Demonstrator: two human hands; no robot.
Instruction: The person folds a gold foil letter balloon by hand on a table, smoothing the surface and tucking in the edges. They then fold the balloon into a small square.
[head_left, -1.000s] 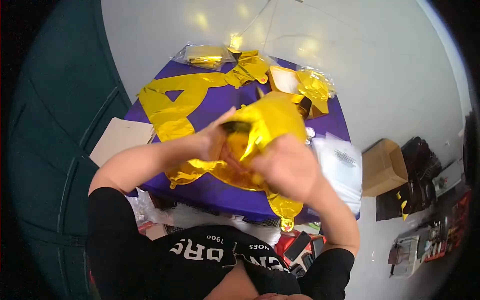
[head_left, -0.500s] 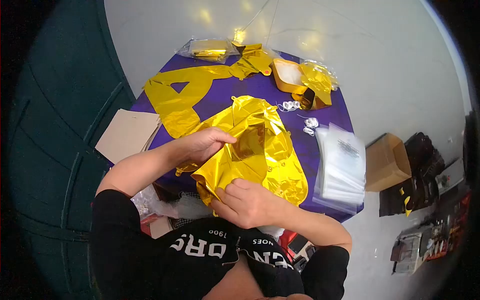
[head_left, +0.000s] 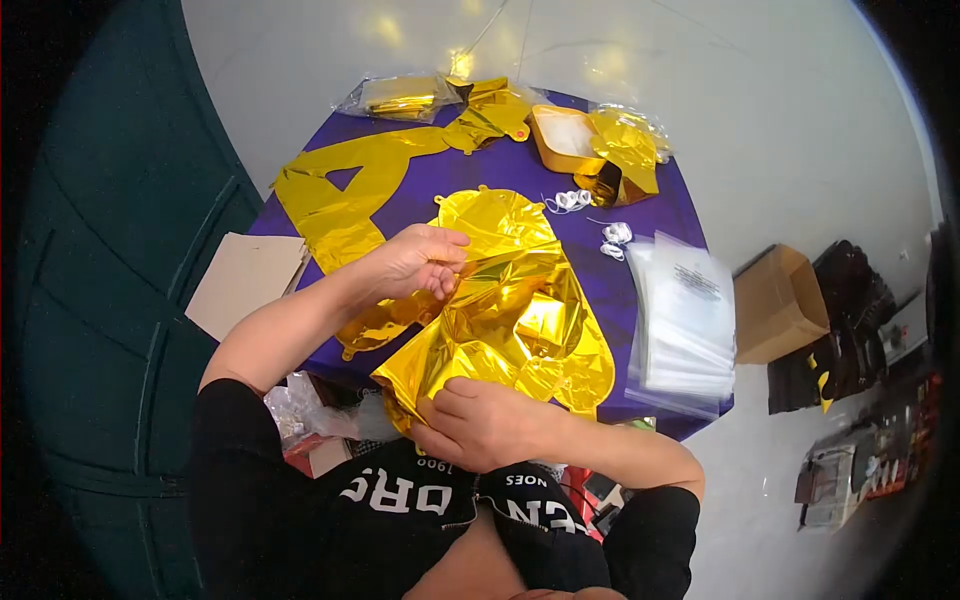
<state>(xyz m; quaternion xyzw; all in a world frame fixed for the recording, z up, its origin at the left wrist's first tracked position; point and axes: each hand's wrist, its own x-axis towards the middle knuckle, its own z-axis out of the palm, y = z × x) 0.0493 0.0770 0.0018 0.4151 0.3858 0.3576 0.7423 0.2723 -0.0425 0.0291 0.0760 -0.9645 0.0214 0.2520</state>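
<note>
A flat gold foil balloon (head_left: 550, 335), creased and shiny, is spread at the near edge of the purple-covered table. My left hand (head_left: 422, 262) is closed on its upper left part, the fingers curled in a pinch. Nearer my body, my right hand (head_left: 485, 425) grips the balloon's lower edge in a closed fist. Between the two hands the foil is bunched into folds. Another flat gold foil piece, shaped like a letter or number (head_left: 335, 195), lies beyond my left forearm.
Clear plastic bags (head_left: 688, 320) are stacked at the right edge. White string bundles (head_left: 615, 238) lie near them. Farther back are a yellow tub (head_left: 545, 150), more gold foil (head_left: 628, 150) and a bagged gold pack (head_left: 400, 98). Beige card sheets (head_left: 240, 280) overhang the left edge.
My left hand has moved slightly up and away, drawing the foil fold back so the balloon lies flatter at the top. My right hand has shifted a little toward my body.
</note>
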